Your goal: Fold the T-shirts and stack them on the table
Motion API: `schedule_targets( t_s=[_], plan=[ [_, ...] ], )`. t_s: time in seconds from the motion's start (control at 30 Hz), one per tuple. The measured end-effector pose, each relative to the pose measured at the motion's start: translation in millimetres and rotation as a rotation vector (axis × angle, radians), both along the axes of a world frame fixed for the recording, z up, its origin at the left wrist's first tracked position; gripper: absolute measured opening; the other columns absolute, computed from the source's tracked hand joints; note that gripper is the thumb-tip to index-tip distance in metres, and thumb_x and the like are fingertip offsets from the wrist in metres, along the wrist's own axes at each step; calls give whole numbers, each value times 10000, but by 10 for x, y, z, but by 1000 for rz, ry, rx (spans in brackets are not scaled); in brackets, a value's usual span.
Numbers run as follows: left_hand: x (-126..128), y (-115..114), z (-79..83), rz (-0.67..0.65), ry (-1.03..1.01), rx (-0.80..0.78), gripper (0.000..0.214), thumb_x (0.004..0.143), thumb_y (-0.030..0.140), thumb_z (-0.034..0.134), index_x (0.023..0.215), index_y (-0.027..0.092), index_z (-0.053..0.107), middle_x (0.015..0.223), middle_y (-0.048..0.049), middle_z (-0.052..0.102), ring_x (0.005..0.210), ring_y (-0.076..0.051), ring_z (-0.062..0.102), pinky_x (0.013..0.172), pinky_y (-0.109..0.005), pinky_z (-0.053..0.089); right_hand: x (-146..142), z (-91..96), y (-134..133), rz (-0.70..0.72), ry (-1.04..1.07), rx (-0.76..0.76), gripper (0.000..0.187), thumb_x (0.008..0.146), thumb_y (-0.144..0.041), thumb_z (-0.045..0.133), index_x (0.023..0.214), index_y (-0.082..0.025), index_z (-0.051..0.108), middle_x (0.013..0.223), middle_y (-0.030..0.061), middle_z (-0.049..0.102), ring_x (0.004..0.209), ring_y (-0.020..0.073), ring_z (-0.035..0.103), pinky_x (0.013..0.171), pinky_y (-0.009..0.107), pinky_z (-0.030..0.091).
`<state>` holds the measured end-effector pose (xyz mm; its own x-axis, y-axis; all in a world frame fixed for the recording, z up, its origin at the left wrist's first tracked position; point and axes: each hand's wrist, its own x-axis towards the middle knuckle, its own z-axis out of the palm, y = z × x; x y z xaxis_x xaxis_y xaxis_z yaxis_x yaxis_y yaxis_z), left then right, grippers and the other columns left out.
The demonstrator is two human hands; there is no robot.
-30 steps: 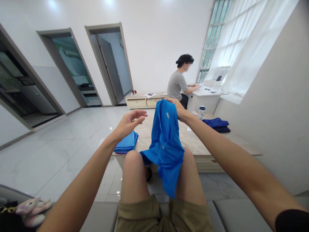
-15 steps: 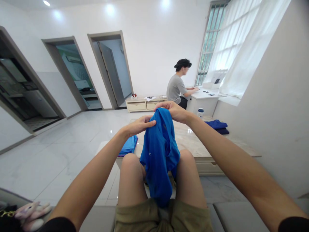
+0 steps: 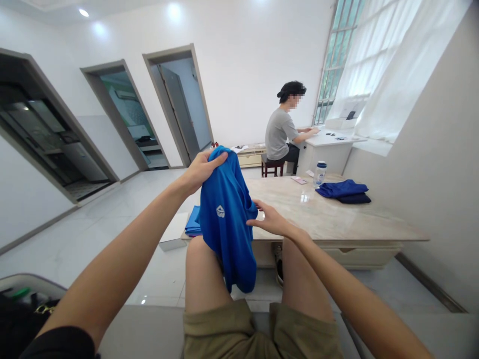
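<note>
Forearms [image 3: 145, 227] stretched forward; left hand [image 3: 202, 170] higher, thumb [image 3: 219, 159] pressed down, fingers likely curled beneath; right hand [image 3: 273, 221] lower, thumb, fingers parted.

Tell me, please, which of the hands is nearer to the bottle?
Right. The right hand, at the cloth, is left of the bottle, on its near side; the left hand, holding the cloth, is farther left.

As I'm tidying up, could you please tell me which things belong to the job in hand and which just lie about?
Job in hand: blue garment; probably light-blue folded cloths, dark-blue cloths.
Lying about, apparently: bottle; pink flat item.
</note>
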<state>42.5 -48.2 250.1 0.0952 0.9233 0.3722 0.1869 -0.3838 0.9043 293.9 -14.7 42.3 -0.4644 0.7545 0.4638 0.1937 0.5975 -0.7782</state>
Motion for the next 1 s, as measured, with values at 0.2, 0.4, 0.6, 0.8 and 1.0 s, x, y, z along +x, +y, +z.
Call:
schedule_targets(
  t_s=[0.2, 0.4, 0.6, 0.8, 1.0],
  plan=[
    [-126, -65, 103, 14, 4, -2, 564, 765, 655, 950, 1039, 184, 803, 963, -84, 819, 963, -306, 801, 829, -383, 682, -464, -119, 164, -232, 156, 163, 402, 883, -368, 810, 1259, -242, 750, 1174, 112, 790, 1137, 326, 716, 1085, 526, 550],
    [-320, -133, 145, 74, 10, 27, 681, 654, 695, 999, 1074, 188, 825, 993, -99, 840, 962, -316, 812, 844, -399, 701, -462, 176, 375, -306, 336, 129, 249, 954, -411, 625, 999, -240, 800, 1130, 88, 833, 1132, 285, 743, 1094, 457, 552],
    [-577, -126, 68, 90, 70, -3, 695, 592, 668, 1034, 1066, 191, 860, 1010, -120, 855, 955, -312, 813, 855, -389, 695, 54, 546, 647, -390, 425, -12, 393, 893, -559, 658, 987, -198, 782, 950, 82, 822, 877, 248, 732, 830, 370, 586],
    [-578, -36, -118, 119, 115, -61, 681, 555, 709, 1024, 954, 182, 860, 919, -112, 842, 801, -260, 776, 700, -320, 648, 417, 816, 724, -402, 370, -28, 422, 878, -610, 671, 999, -207, 715, 904, 56, 775, 837, 226, 683, 778, 340, 537],
    [-497, 194, -276, 215, 171, -53, 698, 560, 771, 981, 919, 187, 854, 824, -69, 815, 700, -208, 718, 576, -251, 559, 710, 922, 758, -446, 260, 73, 333, 958, -544, 634, 1049, -225, 667, 901, 27, 712, 851, 213, 639, 795, 329, 525]
  ],
)
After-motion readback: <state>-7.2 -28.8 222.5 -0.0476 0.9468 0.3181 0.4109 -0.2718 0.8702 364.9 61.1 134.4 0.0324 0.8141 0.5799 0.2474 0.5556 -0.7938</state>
